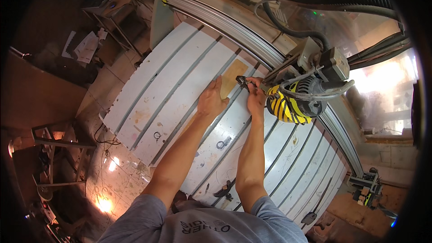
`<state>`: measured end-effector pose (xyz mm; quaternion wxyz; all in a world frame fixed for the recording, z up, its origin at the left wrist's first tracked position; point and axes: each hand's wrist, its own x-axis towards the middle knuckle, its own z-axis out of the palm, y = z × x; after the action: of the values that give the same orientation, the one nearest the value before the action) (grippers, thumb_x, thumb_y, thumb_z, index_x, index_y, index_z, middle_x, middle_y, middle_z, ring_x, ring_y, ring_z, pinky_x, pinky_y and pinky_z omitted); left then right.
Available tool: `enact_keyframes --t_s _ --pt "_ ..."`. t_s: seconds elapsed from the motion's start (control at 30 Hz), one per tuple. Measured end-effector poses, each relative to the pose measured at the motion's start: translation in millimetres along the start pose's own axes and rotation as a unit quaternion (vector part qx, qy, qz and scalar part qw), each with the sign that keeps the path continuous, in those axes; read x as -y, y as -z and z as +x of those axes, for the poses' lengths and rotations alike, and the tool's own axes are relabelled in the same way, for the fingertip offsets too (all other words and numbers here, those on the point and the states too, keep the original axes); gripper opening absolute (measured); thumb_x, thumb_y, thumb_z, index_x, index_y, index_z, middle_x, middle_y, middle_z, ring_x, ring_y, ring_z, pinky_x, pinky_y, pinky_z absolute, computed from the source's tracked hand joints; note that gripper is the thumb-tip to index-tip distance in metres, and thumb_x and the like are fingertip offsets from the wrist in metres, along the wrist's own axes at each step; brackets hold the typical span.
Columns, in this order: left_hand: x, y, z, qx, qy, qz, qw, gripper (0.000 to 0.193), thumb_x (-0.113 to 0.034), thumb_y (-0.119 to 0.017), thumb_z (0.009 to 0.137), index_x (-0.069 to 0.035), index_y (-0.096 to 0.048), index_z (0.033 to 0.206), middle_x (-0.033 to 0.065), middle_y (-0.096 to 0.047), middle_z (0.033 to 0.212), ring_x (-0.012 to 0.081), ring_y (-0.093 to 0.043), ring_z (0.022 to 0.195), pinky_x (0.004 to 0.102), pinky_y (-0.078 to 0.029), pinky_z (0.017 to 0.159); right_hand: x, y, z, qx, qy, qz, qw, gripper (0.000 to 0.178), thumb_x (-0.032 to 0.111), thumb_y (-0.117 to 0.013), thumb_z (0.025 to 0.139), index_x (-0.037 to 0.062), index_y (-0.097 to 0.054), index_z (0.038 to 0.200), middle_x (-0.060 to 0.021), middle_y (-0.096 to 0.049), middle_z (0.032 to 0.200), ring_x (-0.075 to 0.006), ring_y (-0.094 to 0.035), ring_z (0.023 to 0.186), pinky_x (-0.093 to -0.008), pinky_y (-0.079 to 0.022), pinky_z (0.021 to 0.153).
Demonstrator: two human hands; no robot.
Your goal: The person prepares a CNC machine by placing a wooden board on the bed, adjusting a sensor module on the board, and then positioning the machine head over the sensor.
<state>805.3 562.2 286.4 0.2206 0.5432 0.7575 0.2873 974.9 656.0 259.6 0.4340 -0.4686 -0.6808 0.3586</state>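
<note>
Board pinned, dark metal piece in fingers by the spindle

We see the left hand (210,100) laid on a tan board (233,76), fingers stretched, pressing rather than gripping as far as we can tell. Right hand (255,99): fingers curled round a dark metal piece (242,81), just right of the board; exact grip partly hidden. Board lies on the slotted bed (180,63), toward its far side, partly under the left hand.

To do this well, we'd press the board flat with the left palm, hold the metal piece lightly and square it to the board's right edge before applying force; fingertips out of the pinch.

Edges: the gantry rail (234,26) bounds the far side, and the striped spindle housing (289,104) sits close right of the right hand, so little room there; knuckles could knock it. Open room is left across the bed, up to its left edge. Near side has a loose dark tool (222,190), worth avoiding
</note>
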Motion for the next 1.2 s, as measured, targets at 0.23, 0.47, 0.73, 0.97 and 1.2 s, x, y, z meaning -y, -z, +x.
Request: enact_keyframes --t_s 0.23,0.47,0.73,0.97,1.2 --pt "0 0 -1 -0.014 -0.01 0.002 1.0 0.093 -0.023 -0.081 0.079 -0.004 -0.04 0.16 0.0222 -0.055 0.152 0.0385 -0.062 0.129 0.0431 -0.053 0.109 -2 4 4 0.005 0.067 -0.011 0.998 0.014 0.0 -0.064 0.099 0.0055 -0.07 0.111 -0.0061 -0.058 0.11 -0.0201 -0.056 0.103 -0.0318 -0.046 0.094" --pt "-1 2 -2 -0.003 -0.007 0.002 1.0 0.092 -0.023 -0.081 0.079 -0.004 -0.039 0.16 0.0203 -0.055 0.152 0.0374 -0.062 0.129 0.0431 -0.053 0.108 6 -29 -14 -0.206 -0.073 -0.119 0.969 0.04 0.031 -0.088 0.087 -0.0013 -0.07 0.103 -0.0048 -0.059 0.092 -0.0172 -0.052 0.082 -0.0331 -0.046 0.076" --pt "0 2 -2 -0.014 -0.015 -0.002 1.0 0.093 -0.023 -0.081 0.079 -0.002 -0.039 0.159 0.0204 -0.056 0.151 0.038 -0.062 0.129 0.0435 -0.053 0.108 21 -28 -7 -0.168 -0.131 -0.064 0.975 0.047 0.036 -0.089 0.086 -0.0044 -0.069 0.1 -0.0081 -0.064 0.091 -0.0193 -0.058 0.085 -0.0349 -0.049 0.076" --pt "1 2 -1 -0.014 -0.021 -0.004 1.0 0.092 -0.023 -0.081 0.079 -0.001 -0.04 0.159 0.0219 -0.055 0.151 0.0379 -0.061 0.131 0.0434 -0.053 0.109 38 -43 -17 -0.256 -0.114 -0.037 0.959 0.041 0.033 -0.087 0.086 -0.0036 -0.07 0.088 -0.0081 -0.06 0.083 -0.0219 -0.056 0.079 -0.0367 -0.047 0.073" --pt "-1 4 -3 -0.013 -0.013 -0.001 1.0 0.093 -0.024 -0.082 0.079 -0.003 -0.04 0.159 0.0224 -0.054 0.152 0.0378 -0.061 0.132 0.0432 -0.053 0.109 41 -38 -12 -0.219 -0.088 -0.079 0.969 0.018 0.016 -0.075 0.088 -0.002 -0.072 0.092 -0.0091 -0.06 0.085 -0.0204 -0.055 0.077 -0.0351 -0.046 0.071"
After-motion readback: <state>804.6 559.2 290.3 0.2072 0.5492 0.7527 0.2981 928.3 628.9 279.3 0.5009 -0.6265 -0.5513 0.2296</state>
